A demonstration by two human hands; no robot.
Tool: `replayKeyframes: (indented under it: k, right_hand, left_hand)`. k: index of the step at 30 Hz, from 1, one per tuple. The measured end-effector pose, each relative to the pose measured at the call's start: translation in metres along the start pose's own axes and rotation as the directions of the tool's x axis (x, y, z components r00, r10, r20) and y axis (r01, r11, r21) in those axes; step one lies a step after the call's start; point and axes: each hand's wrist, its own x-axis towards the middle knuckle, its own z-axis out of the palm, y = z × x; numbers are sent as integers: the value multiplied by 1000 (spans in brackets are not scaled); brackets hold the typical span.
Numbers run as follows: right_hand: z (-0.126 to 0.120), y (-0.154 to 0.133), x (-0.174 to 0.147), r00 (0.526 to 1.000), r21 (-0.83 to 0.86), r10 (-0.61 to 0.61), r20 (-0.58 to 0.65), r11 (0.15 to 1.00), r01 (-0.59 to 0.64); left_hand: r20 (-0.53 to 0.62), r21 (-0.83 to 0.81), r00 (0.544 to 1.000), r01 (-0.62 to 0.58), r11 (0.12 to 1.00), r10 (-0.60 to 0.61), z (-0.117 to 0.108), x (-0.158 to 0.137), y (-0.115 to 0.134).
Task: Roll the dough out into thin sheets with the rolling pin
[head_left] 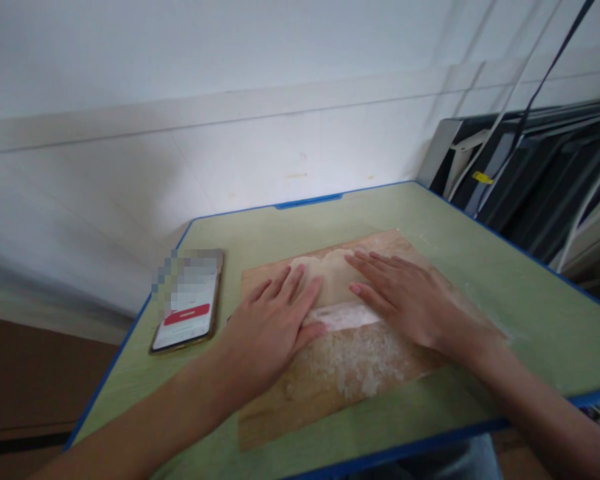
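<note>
A flat piece of pale dough (336, 283) lies on a thin wooden board (280, 413). My left hand (277, 323) rests flat on the dough's left part, fingers stretched out and the thumb along its near edge. On the right side, my right hand (405, 293) lies flat over the dough with its fingers extended and slightly apart. The dough's near edge looks white with flour, and loose flour (370, 367) is scattered on the board in front of it. Both palms hide the dough's two ends.
A phone (187, 310) with a lit screen lies left of the board on the green, blue-edged table (365, 207). A white wall (260, 160) stands behind. Dark flat panels (535, 160) and hanging cables are at the right.
</note>
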Motion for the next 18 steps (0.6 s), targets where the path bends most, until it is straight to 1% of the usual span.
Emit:
replayKeyframes:
  k: [6,11,15,18]
  right_hand:
    - [0,10,11,1000,89,2,15,996,-3]
    - [3,21,13,1000,131,-2,22,991,0]
    - [2,25,15,999,139,25,34,990,-29]
    - [-2,24,14,999,152,30,15,988,-32]
  left_hand:
    - [-55,-201,998,-39,979,29,5,27,-26]
    - [-61,-383,994,-104,918,87,9,60,-47]
    - [-89,-418,995,-72,906,38,11,82,-56]
    - [-129,-442,992,-63,895,6,11,90,-57]
